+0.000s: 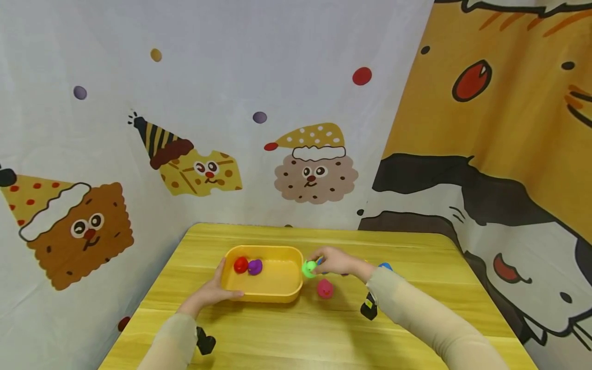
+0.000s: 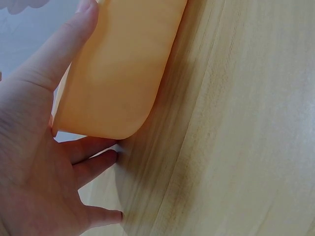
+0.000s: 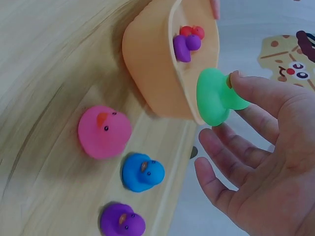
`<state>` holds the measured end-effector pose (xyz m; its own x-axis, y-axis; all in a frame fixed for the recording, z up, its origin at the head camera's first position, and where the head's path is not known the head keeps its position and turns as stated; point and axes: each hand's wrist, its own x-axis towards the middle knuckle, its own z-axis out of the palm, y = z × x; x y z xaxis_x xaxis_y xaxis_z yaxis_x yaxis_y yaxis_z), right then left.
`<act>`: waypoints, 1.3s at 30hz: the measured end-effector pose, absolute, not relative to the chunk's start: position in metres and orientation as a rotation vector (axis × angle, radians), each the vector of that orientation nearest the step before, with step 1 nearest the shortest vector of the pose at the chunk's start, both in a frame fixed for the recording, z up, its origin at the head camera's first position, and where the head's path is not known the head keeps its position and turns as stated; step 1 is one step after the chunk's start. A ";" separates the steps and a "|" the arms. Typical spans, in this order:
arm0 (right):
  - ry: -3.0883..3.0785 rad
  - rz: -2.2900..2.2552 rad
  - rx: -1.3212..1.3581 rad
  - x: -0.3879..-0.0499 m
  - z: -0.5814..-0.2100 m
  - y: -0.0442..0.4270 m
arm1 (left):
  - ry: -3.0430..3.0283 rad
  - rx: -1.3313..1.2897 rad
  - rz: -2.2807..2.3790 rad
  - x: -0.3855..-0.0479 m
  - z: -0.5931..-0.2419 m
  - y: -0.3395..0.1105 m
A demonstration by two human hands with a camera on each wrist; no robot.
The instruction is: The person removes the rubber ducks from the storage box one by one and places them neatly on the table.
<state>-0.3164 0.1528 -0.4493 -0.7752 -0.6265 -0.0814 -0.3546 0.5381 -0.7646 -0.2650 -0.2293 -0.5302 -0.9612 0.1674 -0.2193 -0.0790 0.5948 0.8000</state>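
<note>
My left hand point(image 1: 215, 290) spans the near-left corner of a yellow plastic tub point(image 1: 273, 297), thumb along the front side and fingers by the left end. Inside the tub sit a red toy duck point(image 1: 241, 264) and a purple toy duck point(image 1: 255, 266). A green rubber duck point(image 3: 212, 97) is pinched between the thumb and fingers of my right hand point(image 1: 336, 260), beside the tub's right rim. Below that hand on the table lies a pink rubber duck point(image 3: 105, 132). In the right wrist view, a blue duck point(image 3: 141, 172) and another purple duck point(image 3: 123, 221) rest near it.
Under everything is a yellow wood-grain table point(image 1: 287, 339). Partly hidden behind the right forearm is another blue thing point(image 1: 386, 266). A cartoon-printed cloth point(image 1: 208, 77) hangs behind the table's far edge and along its sides.
</note>
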 end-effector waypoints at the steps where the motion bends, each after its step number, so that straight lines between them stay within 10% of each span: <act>1: 2.433 -1.099 -0.812 -0.316 -0.450 0.155 | 2.553 0.073 1.302 -0.265 -0.530 -0.229; 39: 2.562 -1.060 -0.722 -0.304 -0.488 0.222 | 2.523 0.090 1.243 -0.266 -0.526 -0.230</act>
